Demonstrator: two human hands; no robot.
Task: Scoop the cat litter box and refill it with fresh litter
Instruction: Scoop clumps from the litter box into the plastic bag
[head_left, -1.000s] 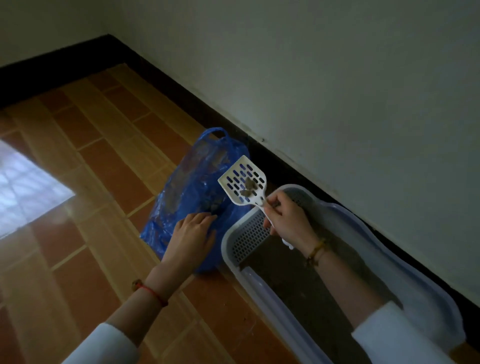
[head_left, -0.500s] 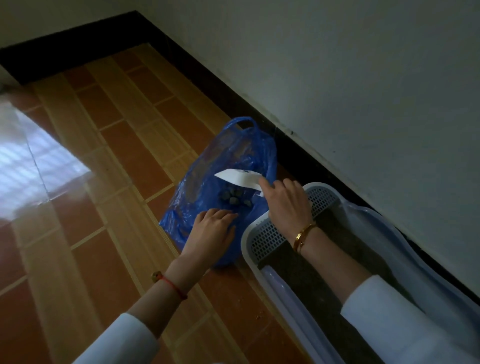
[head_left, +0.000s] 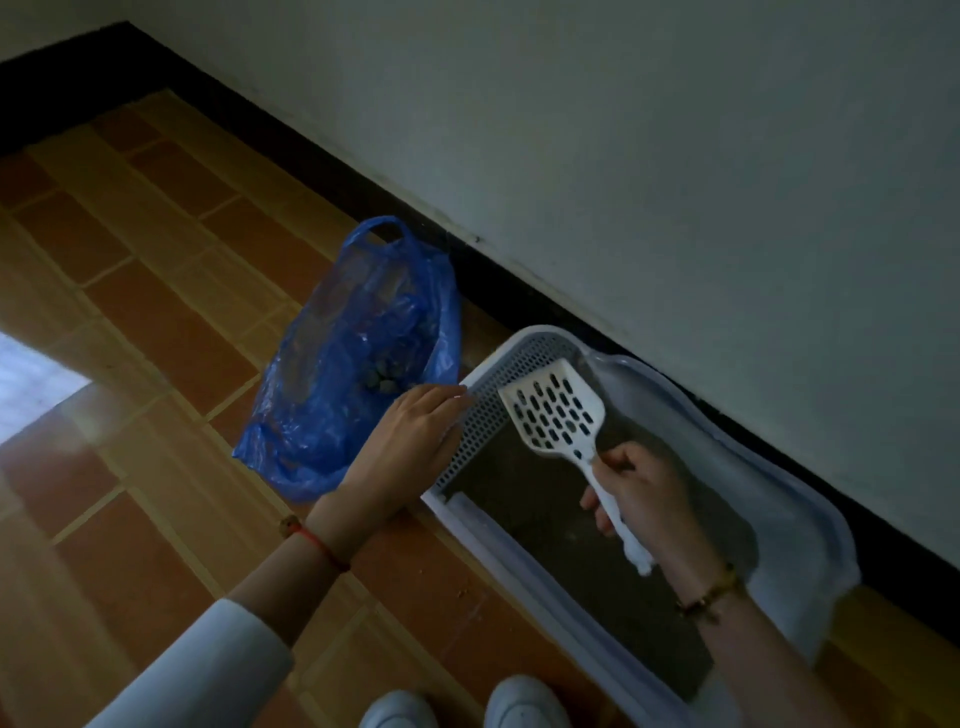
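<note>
A white litter box (head_left: 810, 525) lies along the wall, with dark litter (head_left: 561, 540) inside and a perforated step at its near-left end. My right hand (head_left: 644, 499) grips the handle of a white slotted scoop (head_left: 558, 413), held above the litter with its blade empty and facing up. My left hand (head_left: 410, 441) rests flat on the box's left rim beside the blue plastic bag (head_left: 353, 364). The bag lies open on the floor with several dark clumps inside.
Brown tiled floor (head_left: 156, 364) stretches to the left with a bright reflection at the far left. A black skirting and pale wall (head_left: 675, 156) run behind the box. My white shoes (head_left: 467, 706) show at the bottom edge.
My right hand tipped the clumps from the scoop into the blue bag, then swung the empty scoop back over the litter box. My left hand left the bag and moved to the box rim.
</note>
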